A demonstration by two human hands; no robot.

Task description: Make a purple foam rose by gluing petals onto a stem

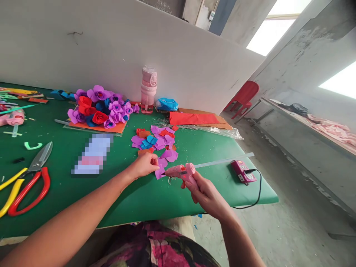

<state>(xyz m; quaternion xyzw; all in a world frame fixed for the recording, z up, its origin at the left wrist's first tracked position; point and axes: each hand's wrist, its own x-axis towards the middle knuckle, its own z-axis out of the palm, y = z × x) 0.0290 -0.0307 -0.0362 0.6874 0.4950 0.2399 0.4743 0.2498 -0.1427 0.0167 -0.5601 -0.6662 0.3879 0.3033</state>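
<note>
My right hand (pixel 204 191) is wrapped round a pink glue gun (pixel 185 172) with a long clear glue stick (pixel 225 160) running out of its back. The gun's nozzle points left, at a purple paper petal (pixel 160 171). My left hand (pixel 146 164) is closed in a pinch at that petal's upper left edge. Just beyond the hands lies a loose pile of purple, red, blue and brown petals (pixel 155 139). Finished paper flowers (pixel 100 107), purple, red and blue, are heaped on an orange sheet farther back on the left.
Red- and yellow-handled scissors (pixel 37 163) lie at the left on the green table (pixel 133 205). A pink bottle (pixel 149 91) stands by the back panel. Red paper (pixel 193 118) lies right of it. A power block (pixel 243 172) with a black cord sits near the right edge.
</note>
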